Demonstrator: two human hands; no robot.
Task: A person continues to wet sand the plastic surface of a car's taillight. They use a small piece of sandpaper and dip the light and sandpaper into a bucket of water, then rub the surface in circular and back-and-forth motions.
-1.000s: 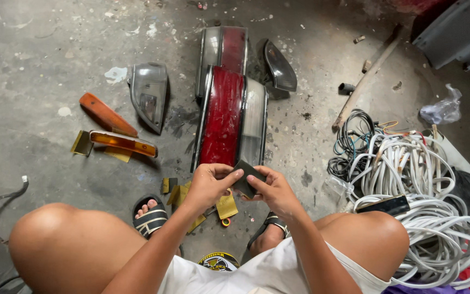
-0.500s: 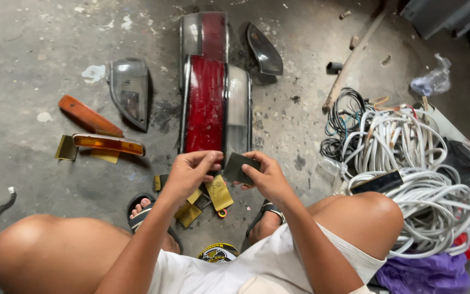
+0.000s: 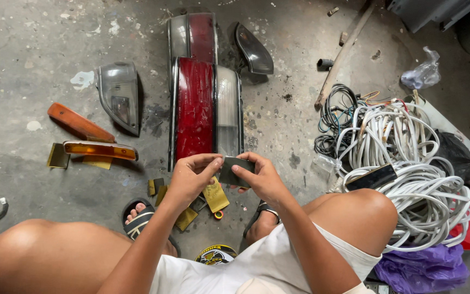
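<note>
Fingertips of both hands pinch a small dark flat piece (image 3: 235, 170), perhaps a lens fragment: the left hand (image 3: 191, 177) grips its left edge, the right hand (image 3: 262, 177) its right. It is held above yellowish flat pieces (image 3: 215, 194) on the concrete floor (image 3: 23, 49), just short of the long red-and-clear tail-light assembly (image 3: 205, 109). White coiled cable (image 3: 409, 163) lies to the right.

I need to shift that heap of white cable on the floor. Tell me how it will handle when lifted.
The white cable bundle lies in loose, overlapping loops, so it will probably sag and spill rather than lift as one piece. It looks bulky, so likely heavy. Black wires lie tangled against its edge and may drag along.
</note>
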